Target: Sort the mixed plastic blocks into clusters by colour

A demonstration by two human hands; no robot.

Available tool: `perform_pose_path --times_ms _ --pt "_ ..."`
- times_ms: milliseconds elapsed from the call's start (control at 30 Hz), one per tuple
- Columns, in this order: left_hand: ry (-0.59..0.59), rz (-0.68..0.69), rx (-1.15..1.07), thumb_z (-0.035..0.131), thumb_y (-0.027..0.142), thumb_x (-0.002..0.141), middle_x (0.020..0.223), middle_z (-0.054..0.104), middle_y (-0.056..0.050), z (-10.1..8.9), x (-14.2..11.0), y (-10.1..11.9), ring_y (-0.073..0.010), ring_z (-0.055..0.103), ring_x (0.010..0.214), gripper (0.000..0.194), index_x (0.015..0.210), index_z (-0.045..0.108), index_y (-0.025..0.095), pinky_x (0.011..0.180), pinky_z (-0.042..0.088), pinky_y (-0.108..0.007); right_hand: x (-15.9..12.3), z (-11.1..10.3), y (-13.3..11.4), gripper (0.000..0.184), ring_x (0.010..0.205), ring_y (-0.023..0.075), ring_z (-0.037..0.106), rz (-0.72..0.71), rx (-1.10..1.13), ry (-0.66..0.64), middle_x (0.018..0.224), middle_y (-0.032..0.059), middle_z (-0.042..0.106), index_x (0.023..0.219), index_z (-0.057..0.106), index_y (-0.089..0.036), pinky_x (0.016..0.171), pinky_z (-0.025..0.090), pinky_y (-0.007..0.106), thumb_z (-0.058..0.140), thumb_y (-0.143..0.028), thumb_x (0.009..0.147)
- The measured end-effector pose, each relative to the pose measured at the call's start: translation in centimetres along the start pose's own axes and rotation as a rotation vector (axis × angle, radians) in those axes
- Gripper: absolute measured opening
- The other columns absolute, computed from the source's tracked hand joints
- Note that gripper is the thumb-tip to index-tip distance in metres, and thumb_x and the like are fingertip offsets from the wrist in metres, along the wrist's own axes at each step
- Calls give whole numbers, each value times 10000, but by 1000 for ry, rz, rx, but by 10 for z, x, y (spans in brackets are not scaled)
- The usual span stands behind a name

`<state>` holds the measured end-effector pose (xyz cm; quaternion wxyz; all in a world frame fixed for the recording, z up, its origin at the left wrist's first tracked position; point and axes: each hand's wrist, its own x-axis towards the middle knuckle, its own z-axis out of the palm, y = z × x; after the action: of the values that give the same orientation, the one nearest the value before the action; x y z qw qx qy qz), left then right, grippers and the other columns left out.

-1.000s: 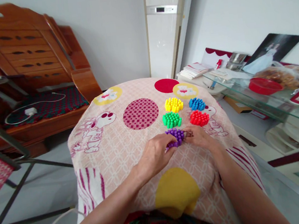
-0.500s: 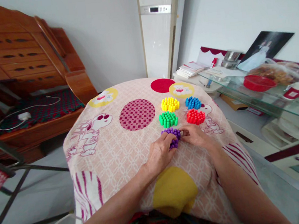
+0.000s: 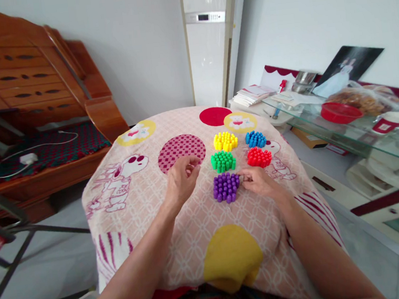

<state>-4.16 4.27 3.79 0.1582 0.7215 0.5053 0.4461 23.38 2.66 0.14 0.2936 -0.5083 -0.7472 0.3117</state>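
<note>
Five clusters of upright plastic pegs stand on the patterned cloth: purple, green, red, yellow and blue. My right hand rests on the cloth against the right side of the purple cluster, fingers pinched together at its edge. My left hand hovers left of the green and purple clusters, fingers loosely curled, holding nothing.
A wooden bench with a charger cable stands at the left, a metal chair frame nearer. A tall white appliance is behind. A glass shelf with a red bowl, papers and a photo runs along the right.
My left hand has let go of the purple cluster and lifted away to the upper left. The purple pegs now stand fully uncovered; my right hand stays at their right edge.
</note>
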Motion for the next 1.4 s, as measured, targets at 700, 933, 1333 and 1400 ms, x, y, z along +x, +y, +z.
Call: perform_pose_path --times_ms 700,933,1333,1400 --pt "-456 206 434 685 168 738 1461 485 -171 33 20 -2 -328 464 1358 564 1293 588 201 1130 386 -488 85 -8 14 384 1058 251 687 293 -186 431 1115 73 741 1116 698 -229 944 523 372 721 -397 772" --pt "-300 -182 285 571 254 876 1308 662 -131 10 65 -83 -287 630 1205 491 1360 536 183 1053 464 -413 121 50 -36 528 952 207 684 112 101 130 1094 56 714 1282 601 -236 880 541 367 733 -269 771" --pt "-10 -283 -113 567 258 873 1328 662 -127 11 81 -134 -268 643 1184 444 1308 602 175 1047 494 -454 154 -8 -29 343 1067 273 661 61 120 466 1122 113 735 1117 686 -178 944 538 415 635 -328 813" --pt "-34 -288 -100 555 255 887 1280 688 -139 11 76 -134 -267 661 1158 447 1321 593 159 1033 505 -447 168 -27 -7 286 1016 264 674 154 -48 524 1057 102 752 1042 701 -194 909 544 398 646 -346 806"
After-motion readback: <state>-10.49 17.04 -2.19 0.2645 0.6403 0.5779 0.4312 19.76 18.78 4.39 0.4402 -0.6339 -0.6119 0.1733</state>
